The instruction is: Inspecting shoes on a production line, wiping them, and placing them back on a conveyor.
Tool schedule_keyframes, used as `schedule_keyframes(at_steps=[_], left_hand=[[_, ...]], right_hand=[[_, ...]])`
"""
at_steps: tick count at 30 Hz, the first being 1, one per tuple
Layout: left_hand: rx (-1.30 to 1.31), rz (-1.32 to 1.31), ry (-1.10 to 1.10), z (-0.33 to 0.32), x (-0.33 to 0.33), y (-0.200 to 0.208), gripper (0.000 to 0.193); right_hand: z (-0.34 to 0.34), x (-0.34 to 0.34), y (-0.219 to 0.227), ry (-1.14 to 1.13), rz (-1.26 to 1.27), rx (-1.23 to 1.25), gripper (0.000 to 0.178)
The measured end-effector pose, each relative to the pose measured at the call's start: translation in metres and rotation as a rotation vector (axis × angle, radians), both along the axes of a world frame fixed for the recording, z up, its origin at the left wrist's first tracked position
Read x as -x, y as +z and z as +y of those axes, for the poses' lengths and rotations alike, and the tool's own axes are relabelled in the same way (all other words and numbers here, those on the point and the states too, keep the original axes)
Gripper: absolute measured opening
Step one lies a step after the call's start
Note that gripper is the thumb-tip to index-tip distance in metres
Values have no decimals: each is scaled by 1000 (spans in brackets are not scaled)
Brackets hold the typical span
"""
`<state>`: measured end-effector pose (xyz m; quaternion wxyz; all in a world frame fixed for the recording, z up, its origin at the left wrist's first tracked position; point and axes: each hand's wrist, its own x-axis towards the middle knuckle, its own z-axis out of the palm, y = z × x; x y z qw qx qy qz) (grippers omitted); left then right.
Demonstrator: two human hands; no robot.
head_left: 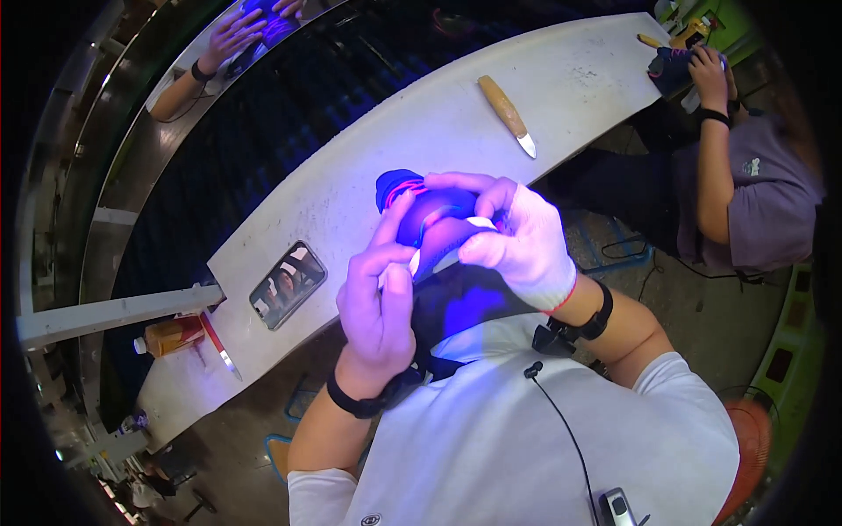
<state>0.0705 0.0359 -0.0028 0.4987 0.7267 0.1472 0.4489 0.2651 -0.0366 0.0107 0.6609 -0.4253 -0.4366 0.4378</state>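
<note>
A dark blue shoe with pink-red laces is held up in front of my chest, lit by violet light. On its left side my left hand is bare, its fingers and thumb closed on the collar. My right hand wears a white glove that leaves fingertips uncovered; it grips the other side of the collar. The opening faces me, and a pale edge shows between my thumbs. My hands cover much of the shoe's sides, and the sole is hidden.
A curved white bench carries a wooden-handled knife, a phone, a red-handled knife and a bottle. A dark conveyor belt runs behind. At right a co-worker handles a shoe; another person's hands show top left.
</note>
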Motion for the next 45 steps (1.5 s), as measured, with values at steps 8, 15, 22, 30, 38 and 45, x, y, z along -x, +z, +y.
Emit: schedule_keyframes(at_steps=[8,15,22,30,38,45], left_hand=[[275,-140,131,-40,-7,-6,41],[274,-125,136,-40,-2,-9,38],[281,-126,43,-32,18,-9,43],[87,291,128,-10,28,26,49],[147,308,115,12,55,44,39],[-85,570,51,30,50,44,69]], right_hand=[[-15,23,-2,-38,61,1,40],[-11,12,-13,-10,-215,-146,42],[-8,11,-18,-85,-312,-220,44],[9,3,-2,-11,-821,-201,52],[22,15,-56,-82,-961,-356,52],[38,21,-64,-80,-906,-477,28]])
